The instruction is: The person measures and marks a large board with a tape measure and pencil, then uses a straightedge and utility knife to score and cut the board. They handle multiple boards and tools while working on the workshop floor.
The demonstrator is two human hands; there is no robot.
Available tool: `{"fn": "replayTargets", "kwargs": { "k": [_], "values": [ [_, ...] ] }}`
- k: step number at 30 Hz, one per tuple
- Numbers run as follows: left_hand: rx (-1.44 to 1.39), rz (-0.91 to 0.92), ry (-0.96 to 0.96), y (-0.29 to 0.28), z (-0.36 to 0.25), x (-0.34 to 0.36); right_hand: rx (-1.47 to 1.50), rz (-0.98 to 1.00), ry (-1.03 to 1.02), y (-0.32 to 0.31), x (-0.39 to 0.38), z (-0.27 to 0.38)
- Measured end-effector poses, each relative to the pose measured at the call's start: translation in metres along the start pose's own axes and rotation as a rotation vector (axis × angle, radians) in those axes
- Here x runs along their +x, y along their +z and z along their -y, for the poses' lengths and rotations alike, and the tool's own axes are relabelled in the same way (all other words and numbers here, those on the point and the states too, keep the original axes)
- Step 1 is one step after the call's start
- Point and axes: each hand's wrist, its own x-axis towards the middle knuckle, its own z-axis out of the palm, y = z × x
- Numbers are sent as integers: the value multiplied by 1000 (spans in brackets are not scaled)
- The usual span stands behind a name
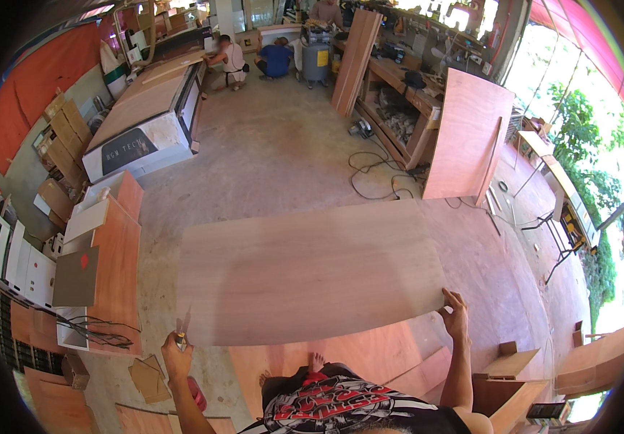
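A large thin plywood panel [312,271] stretches out in front of me, its near edge above my feet. My right hand [455,316] is closed on the panel's right edge near the close corner, thumb and fingers pinching it. At the left near corner, my left hand [176,356] is closed around a small tool with a yellow-and-black handle [181,338]. The tool's narrow tip points away from me, beside the panel. Whether the left fingers also grip the panel corner, I cannot tell. Another plywood sheet [370,354] lies on the floor below, partly covered by the panel.
Left stand a long machine bed [145,94], stacked boards [118,253] and a white cabinet [30,267]. A leaning plywood sheet [464,137], a cluttered workbench [406,90] and loose cables [373,177] are right. Two people crouch at the back; another is partly visible behind them.
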Motion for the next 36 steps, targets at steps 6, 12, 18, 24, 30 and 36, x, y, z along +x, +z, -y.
{"fn": "replayTargets", "kwargs": {
  "k": [6,12,18,24,30,36],
  "values": [
    [13,11,-21,2,0,1,67,-12,18,3,1,3],
    [-27,76,75,-17,-13,2,44,127,105,-12,0,7],
    [91,172,-100,-26,-14,31,-29,100,-4,-14,21,-2],
    [70,95,-55,-3,-5,49,-73,-99,121,12,46,-11],
    [83,21,-94,17,9,57,-44,-112,236,24,49,-11],
    [136,-40,-28,33,31,66,-105,-25,379,20,52,-1]
  ]
}}
